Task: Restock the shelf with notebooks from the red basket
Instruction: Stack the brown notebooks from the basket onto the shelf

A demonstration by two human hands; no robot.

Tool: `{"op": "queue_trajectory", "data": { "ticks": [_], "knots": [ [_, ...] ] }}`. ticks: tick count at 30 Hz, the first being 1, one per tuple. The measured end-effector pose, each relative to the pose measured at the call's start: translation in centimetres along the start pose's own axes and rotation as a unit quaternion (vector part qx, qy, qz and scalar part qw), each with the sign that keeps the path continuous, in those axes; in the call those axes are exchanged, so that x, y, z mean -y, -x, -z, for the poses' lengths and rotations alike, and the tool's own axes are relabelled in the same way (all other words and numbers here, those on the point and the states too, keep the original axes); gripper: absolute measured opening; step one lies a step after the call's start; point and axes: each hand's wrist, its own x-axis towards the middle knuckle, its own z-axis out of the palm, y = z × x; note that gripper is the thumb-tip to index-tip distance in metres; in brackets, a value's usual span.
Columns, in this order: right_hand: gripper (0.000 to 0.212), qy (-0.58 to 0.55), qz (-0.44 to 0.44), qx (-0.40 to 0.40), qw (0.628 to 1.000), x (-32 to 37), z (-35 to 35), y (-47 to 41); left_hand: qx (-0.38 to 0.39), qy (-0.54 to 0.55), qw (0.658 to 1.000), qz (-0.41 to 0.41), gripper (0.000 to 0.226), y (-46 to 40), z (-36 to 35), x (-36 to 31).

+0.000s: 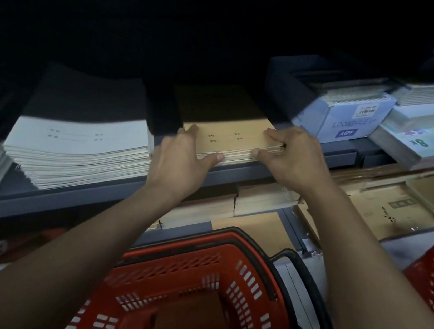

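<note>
Left hand (180, 165): fingers spread wide, flat against the near left corner of the stack of tan kraft-paper notebooks (230, 141).
Right hand (291, 160): pinching the stack's near right corner.
Stack: on the grey metal shelf (237, 171).
Red plastic basket (195, 280): near, below.

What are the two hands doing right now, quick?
Left hand: open, fingers spread on the left end of the brown notebook stack, gripping nothing.
Right hand: pinching the stack's right front corner, fingers on top and thumb on the edge.
</note>
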Motion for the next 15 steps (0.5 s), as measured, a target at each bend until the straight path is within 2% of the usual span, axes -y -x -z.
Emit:
{"op": "queue_trajectory", "data": {
  "ticks": [7,12,15],
  "knots": [
    [0.061,-0.003,0.017,-0.020,1.000,-0.5,-0.2,0.2,-0.010,0.013,1.000,-0.006,0.050,0.3,0.1,0.1],
    [0.062,0.010,0.018,-0.013,1.000,-0.4,-0.2,0.3,-0.024,0.070,0.997,0.011,0.070,0.8,0.2,0.1],
    [0.063,0.026,0.029,-0.020,0.999,-0.3,-0.1,0.5,-0.022,0.070,0.997,0.009,0.074,1.3,0.1,0.5]
  ]
}}
